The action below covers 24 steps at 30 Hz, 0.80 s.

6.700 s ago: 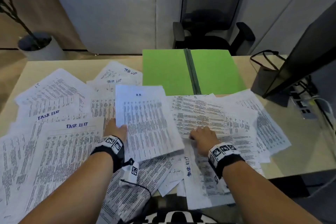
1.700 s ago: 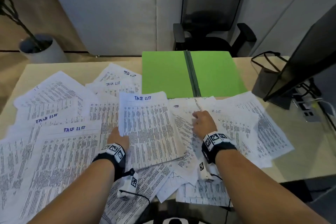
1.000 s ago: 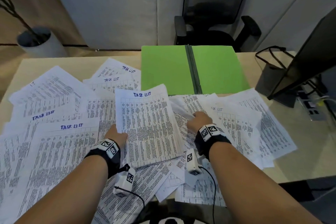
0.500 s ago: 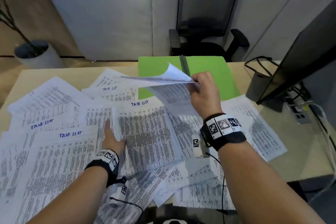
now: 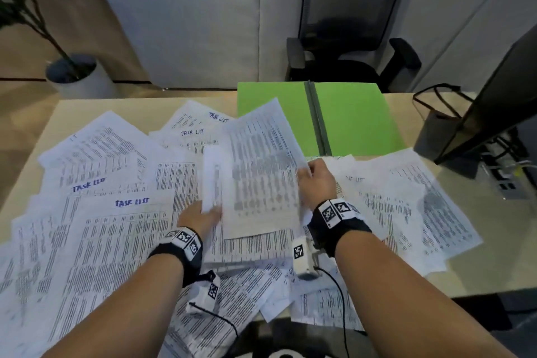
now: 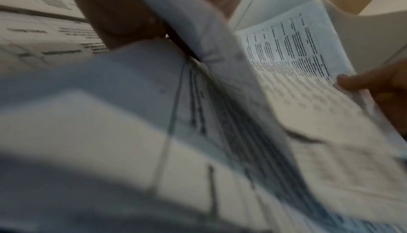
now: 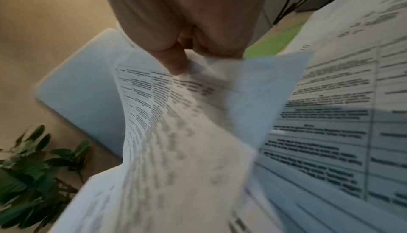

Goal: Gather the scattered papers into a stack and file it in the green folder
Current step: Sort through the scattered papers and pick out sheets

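Two hands are working mid-frame over the scattered papers (image 5: 122, 229), which are covering most of the table (image 5: 499, 244). Right hand (image 5: 316, 183) is pinching a printed sheet (image 5: 261, 177) by its right edge, thumb on top, holding it raised and tilted above the pile. Left hand (image 5: 200, 216) is gripping the left edge of a sheet that is curling upward beside it; fingers hidden under paper. Green folder (image 5: 357, 119) is lying open and flat at upper centre of the frame, the raised sheet overlapping its left half. Wrist views are blurring badly.
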Motion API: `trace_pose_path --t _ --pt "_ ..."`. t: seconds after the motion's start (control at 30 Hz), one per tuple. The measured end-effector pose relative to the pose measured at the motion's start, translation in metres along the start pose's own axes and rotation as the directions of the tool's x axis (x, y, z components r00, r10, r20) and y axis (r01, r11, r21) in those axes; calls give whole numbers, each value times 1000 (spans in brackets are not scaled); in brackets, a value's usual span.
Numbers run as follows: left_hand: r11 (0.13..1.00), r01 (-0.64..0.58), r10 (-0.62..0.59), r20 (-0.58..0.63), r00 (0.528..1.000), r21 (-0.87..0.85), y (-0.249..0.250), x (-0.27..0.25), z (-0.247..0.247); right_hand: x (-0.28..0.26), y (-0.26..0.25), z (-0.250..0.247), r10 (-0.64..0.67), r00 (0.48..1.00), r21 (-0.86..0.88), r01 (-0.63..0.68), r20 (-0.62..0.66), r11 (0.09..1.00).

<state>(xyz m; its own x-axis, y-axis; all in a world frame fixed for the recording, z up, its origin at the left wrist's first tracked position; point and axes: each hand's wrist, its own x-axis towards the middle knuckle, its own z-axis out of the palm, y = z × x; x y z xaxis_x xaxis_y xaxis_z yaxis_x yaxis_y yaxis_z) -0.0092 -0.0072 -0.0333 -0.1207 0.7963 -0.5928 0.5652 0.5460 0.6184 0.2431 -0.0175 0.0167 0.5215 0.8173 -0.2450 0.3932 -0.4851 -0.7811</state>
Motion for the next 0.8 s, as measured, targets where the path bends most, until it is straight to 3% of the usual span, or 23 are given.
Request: trace_pose_path --t 0.17,0.3,0.4,0.47,0.6,0.7,0.8 --pt "999 -24 21 -112 993 -26 3 -5 2 3 22 -8 80 995 -55 -83 -56 995" --pt "989 -68 51 -130 990 -128 6 -8 5 -9 38 13 72 995 -147 -62 63 987" --pt "988 -153 153 -77 985 3 8 -4 12 -14 44 17 42 987 -167 -16 155 986" --pt "978 -199 203 -61 977 62 14 -4 17 -13 49 5 69 994 -144 -56 89 988" --pt "957 -289 286 -85 954 -21 32 -11 28 2 81 -46 160 976 -233 -191 -145 953" --pt "956 -294 292 -53 955 -25 35 -11 38 5 114 -88 344 891 -284 -426 -296 859" --pt "976 -209 209 9 978 67 23 -8 47 3 144 -115 444 823 -278 -546 -354 790"
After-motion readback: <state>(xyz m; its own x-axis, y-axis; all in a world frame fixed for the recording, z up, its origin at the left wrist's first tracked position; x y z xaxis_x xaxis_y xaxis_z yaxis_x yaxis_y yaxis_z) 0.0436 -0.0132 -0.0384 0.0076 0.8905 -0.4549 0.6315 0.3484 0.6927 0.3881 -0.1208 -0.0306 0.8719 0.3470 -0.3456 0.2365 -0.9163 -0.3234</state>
